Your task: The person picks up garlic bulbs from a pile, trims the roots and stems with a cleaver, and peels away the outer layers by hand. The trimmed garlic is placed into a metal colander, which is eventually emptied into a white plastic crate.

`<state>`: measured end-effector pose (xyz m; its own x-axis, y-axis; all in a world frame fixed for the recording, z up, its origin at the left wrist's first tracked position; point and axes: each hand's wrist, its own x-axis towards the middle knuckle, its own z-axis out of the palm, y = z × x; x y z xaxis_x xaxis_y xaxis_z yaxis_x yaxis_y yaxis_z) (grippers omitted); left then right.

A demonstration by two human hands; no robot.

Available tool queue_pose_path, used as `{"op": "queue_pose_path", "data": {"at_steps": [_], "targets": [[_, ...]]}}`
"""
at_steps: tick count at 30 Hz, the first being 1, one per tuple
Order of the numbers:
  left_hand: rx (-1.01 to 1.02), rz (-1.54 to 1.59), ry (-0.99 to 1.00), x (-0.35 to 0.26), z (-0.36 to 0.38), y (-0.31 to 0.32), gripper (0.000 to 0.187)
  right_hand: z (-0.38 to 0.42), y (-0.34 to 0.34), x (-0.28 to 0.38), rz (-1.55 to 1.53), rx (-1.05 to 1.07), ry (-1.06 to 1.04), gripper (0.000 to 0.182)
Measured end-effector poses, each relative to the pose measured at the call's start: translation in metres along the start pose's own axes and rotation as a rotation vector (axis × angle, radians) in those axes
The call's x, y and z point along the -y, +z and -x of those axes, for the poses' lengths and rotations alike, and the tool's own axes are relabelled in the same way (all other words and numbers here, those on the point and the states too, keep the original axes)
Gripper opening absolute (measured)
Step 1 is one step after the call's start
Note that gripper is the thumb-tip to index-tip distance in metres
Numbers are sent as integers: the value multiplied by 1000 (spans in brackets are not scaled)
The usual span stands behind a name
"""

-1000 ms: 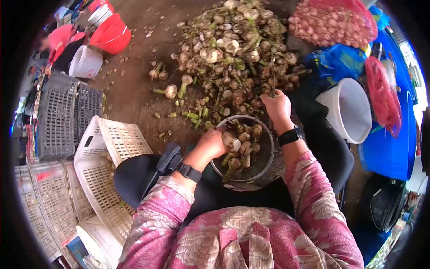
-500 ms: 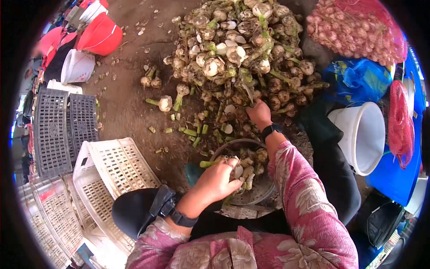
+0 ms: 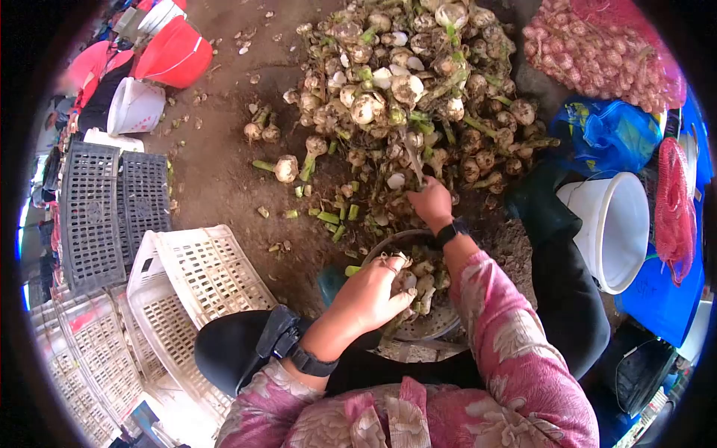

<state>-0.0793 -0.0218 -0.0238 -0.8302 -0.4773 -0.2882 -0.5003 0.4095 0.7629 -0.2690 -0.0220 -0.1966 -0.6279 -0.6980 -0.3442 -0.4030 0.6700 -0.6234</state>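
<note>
My right hand (image 3: 433,203) is wrapped around a knife, its blade (image 3: 413,153) pointing away from me at the near edge of a large heap of garlic (image 3: 366,108) with stems. Nearer to me, my left hand (image 3: 370,293) is closed over a round perforated metal basin (image 3: 442,325). Pale, root-like strands show at its fingertips and a green stem end at its far side, so it appears to grip a garlic bulb, mostly hidden by the fingers. Several trimmed bulbs (image 3: 426,287) lie in the basin under this hand.
Cut green stem pieces (image 3: 328,218) and a few bulbs (image 3: 286,169) litter the dirt floor. White plastic crates (image 3: 216,272) and black crates (image 3: 91,216) stand at left, with red (image 3: 175,52) and white buckets beyond. At right are a white bucket (image 3: 612,231) and a garlic-filled net bag (image 3: 597,56).
The view has shifted slightly, moving the surroundings a little to the right. My right hand with the knife has drawn slightly nearer to me; my left hand stays over the basin.
</note>
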Motion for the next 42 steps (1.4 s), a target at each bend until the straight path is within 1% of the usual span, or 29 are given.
{"op": "queue_pose_path", "data": {"at_steps": [2,4,5,7,9,10,11,13,14,15,17,18,19,21,23,25,26,28,29,31,32,33,34,35,36,38,39,41,42], "targets": [[-13,1,-34,-2,0,-3,43,19,-17,2,-113,-154,-7,49],[-172,-25,-10,-8,-3,-11,45,28,-35,9,-281,-259,70,37],[-272,-75,6,-12,-3,-15,46,43,-62,34,-409,-307,-7,29],[-326,-76,-3,-16,-3,-23,56,55,-90,69,-1030,-225,-16,22],[-559,-21,238,-20,-4,-29,60,83,-121,103,-1233,-50,4,16],[-648,-1,294,-31,3,-31,61,89,-122,107,-1413,150,13,16],[-632,42,389,-32,6,-34,61,118,-142,129,-1379,295,116,15],[-587,123,579,-32,8,-40,61,149,-132,137,-1499,368,109,16],[-389,185,397,-34,18,-45,57,159,-129,136,-1533,410,173,18],[-441,175,450,-38,24,-45,55,169,-130,138,-1563,449,209,20],[-546,149,555,-47,35,-45,51,182,-127,135,-1520,406,149,18],[-417,496,462,-52,43,-43,46,182,-120,125,-1321,329,69,18],[-388,828,316,-57,50,-42,40,181,-116,116,-1124,252,-11,20],[-432,1027,401,-64,64,-55,37,190,-136,109,-558,9,-24,25],[-362,956,443,-55,65,-64,31,195,-143,96,-113,-415,-339,25],[-352,752,442,-59,70,-66,29,215,-152,98,32,-377,-486,26],[-327,812,388,-60,72,-62,26,228,-159,105,105,-364,-551,26],[-327,688,479,-39,66,-49,26,248,-161,114,174,-310,-685,26],[-287,811,458,-38,65,-47,25,254,-162,118,191,-294,-735,27],[182,1721,206,-41,55,-47,25,256,-158,118,199,-339,-858,29],[291,1915,110,-45,54,-48,25,258,-158,120,205,-324,-872,29],[104,1492,347,-52,61,-46,26,260,-159,121,210,-307,-888,29],[-215,804,457,-59,68,-45,27,260,-157,119,204,-278,-883,29],[-511,363,450,-66,75,-44,29,256,-155,116,179,-300,-875,29],[-533,356,582,-56,72,-38,31,248,-153,113,155,-320,-866,28],[-470,424,581,-50,71,-37,32,228,-146,98,96,-301,-820,28],[-396,493,492,-54,73,-41,32,227,-142,95,75,-278,-748,24],[-249,616,345,-67,80,-51,35,196,-141,77,97,-129,-205,19],[-234,942,432,-81,86,-48,42,189,-136,49,60,-204,-162,20]]}}
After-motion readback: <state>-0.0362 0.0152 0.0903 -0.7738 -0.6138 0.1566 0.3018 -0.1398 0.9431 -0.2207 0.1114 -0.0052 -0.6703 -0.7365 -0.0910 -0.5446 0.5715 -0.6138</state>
